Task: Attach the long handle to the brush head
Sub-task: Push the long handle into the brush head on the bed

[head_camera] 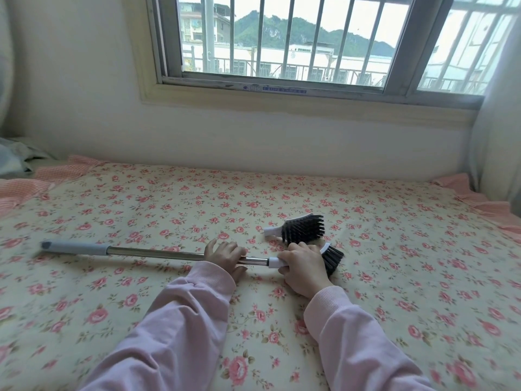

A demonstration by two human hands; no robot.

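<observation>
Around the bare metal end of the long handle [152,253], a thin silver pole with a soft grey grip, the fingers [225,248] of your left hand [225,258] are curled and hold on tight. Just past that end of the long handle, your right hand [301,270] wraps its fingers round the white plastic neck [273,262] of the brush head [332,259], a small curved white piece with stiff black bristles. So each hand is closed on one part.

The tip of the long handle meets the neck. How deep it sits inside is hard to tell, because your hands cover part of the join. It looks like you are in the middle of pushing or twisting the two parts together. Holding both parts close to the join makes sense. It helps you line them up straight and stops the long handle from wobbling.

The grey grip [76,247] at the other end of the long handle rests on the flowery bedsheet [141,210], so the bed carries that weight for you. Your pink sleeves [183,320] reach in from the near side of the long handle.

On the far side of the long handle, just beside your right hand, lies a second brush head [304,228] of the same kind. Nobody holds it. Far beyond the long handle is a window with bars [282,38].
</observation>
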